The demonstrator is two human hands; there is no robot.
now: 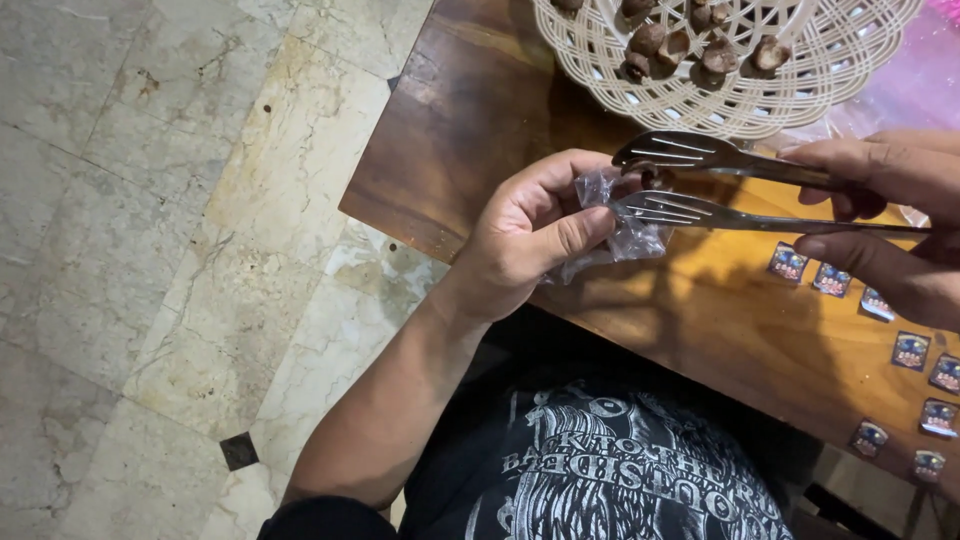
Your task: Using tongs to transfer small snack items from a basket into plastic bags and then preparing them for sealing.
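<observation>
clear plastic bag (622,232) pinched in left hand (525,235), right hand (885,215) gripping metal tongs (700,185) at the bag, cream basket (840,75) of brown nuts (690,48) behind

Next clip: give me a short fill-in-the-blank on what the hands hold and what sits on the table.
1. The left hand holds a small clear ____ bag.
2. The right hand grips metal ____ with slotted tips.
3. The brown lumps lie in a cream woven ____.
4. Small square packets lie on the ____ table.

Missing words: plastic; tongs; basket; wooden
</observation>
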